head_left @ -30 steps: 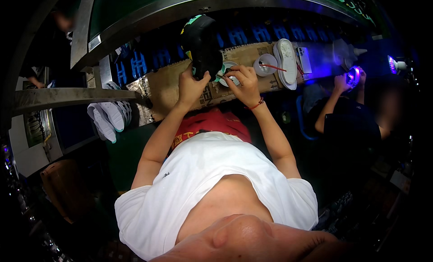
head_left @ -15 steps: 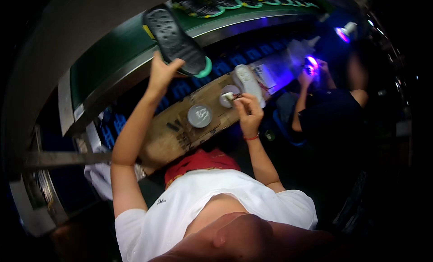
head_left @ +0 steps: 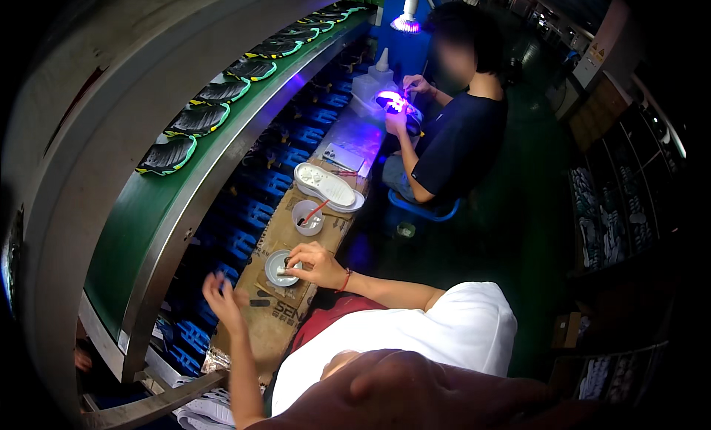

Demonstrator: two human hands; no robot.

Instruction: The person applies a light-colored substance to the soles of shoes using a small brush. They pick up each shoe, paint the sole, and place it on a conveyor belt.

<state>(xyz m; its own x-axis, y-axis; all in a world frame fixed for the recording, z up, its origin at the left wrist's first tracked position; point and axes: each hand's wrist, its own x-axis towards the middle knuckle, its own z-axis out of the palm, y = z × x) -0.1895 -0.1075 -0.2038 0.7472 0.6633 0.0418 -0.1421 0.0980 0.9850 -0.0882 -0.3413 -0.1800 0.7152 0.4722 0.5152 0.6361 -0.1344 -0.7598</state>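
1. Gripping a small white-tipped tool (head_left: 281, 271) in the right hand (head_left: 318, 265), at a pale bowl (head_left: 272, 275).
2. Holding the left hand (head_left: 223, 302) loosely open, left of the grip.
3. Working over cardboard (head_left: 252, 328), between a green conveyor (head_left: 118, 252) left and green floor (head_left: 529, 156) right.

From the wearer's head (head_left: 415, 378), a cardboard-covered surface (head_left: 255, 331) is viewed at a downward slant through a fisheye lens. The white shirt (head_left: 452, 320) is caught close, low in the frame; the left hand (head_left: 223, 300) and right hand (head_left: 315, 264) are framed near, a co-worker (head_left: 463, 148) farther off, and a metal rail (head_left: 185, 234) is shown bowed.
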